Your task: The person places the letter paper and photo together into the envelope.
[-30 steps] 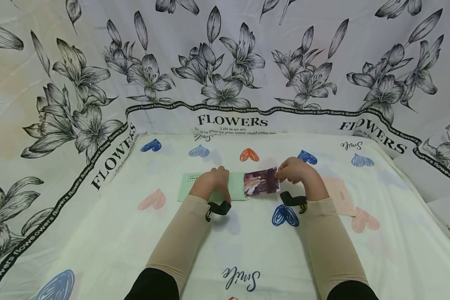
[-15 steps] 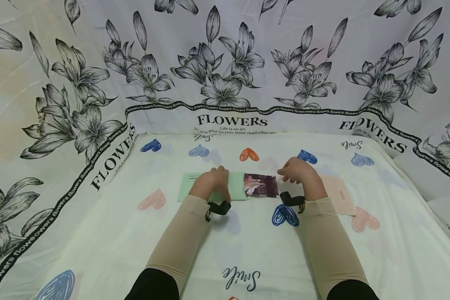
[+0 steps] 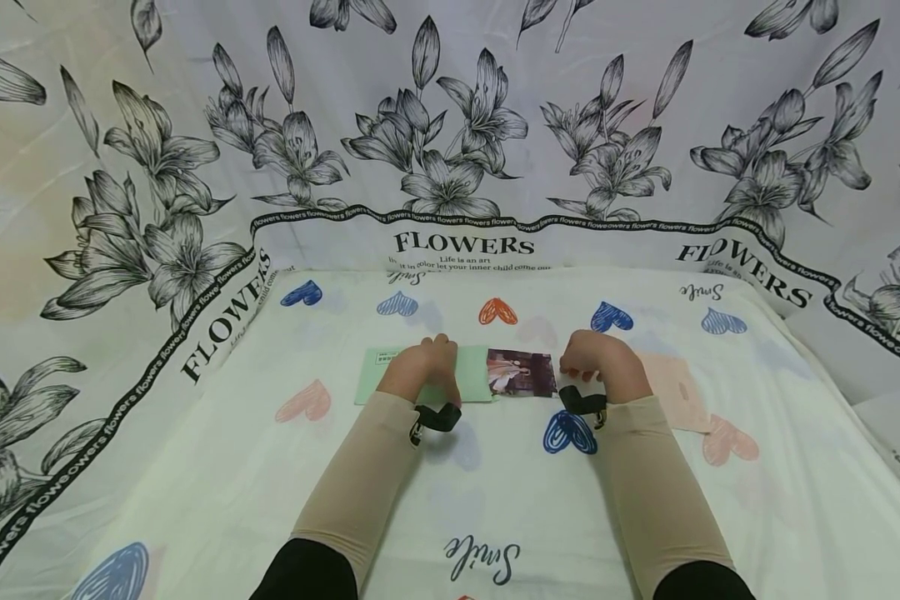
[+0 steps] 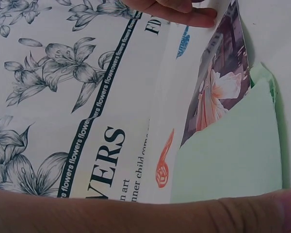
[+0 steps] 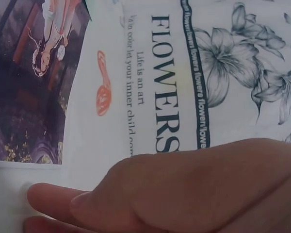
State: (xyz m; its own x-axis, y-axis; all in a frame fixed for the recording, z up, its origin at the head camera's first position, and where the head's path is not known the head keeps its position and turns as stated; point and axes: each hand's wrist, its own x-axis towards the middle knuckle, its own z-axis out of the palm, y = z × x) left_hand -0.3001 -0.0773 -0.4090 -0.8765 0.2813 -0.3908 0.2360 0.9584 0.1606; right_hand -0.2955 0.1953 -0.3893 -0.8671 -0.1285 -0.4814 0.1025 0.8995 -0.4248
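Floral backdrop (image 3: 435,125): white fabric with black line-drawn lilies, edged by a black "flowers" band (image 3: 495,220), arching over my head view from nine through twelve to three o'clock.
White cloth (image 3: 517,492): spread below it, printed with hearts and, at six o'clock, "Smile" lettering (image 3: 483,557).
Left hand (image 3: 422,367): arched across a green envelope (image 3: 472,375) and gripping it, thumb at the near edge, fingers toward the far one.
Right hand (image 3: 603,364): at three o'clock from the left, fingers loosely curled and grasping nothing; my right wrist view shows a narrow gap between its fingertips and a photo print (image 5: 26,92).
Photo print: lies between the hands, its nine o'clock end tucked into the envelope's mouth, the rest exposed; I make out a figure in light clothing against dark purple.
Envelope print box (image 3: 387,357): at the envelope's nine o'clock end, partly behind the left hand.
Black wrist straps (image 3: 438,415): one per arm, above beige sleeves (image 3: 360,483).
Pale pink paper (image 3: 678,392): near four o'clock from the right hand, partly behind that arm.
Red heart (image 3: 498,310): eleven o'clock from the photo.
Dark blue heart (image 3: 570,432): between four and five.
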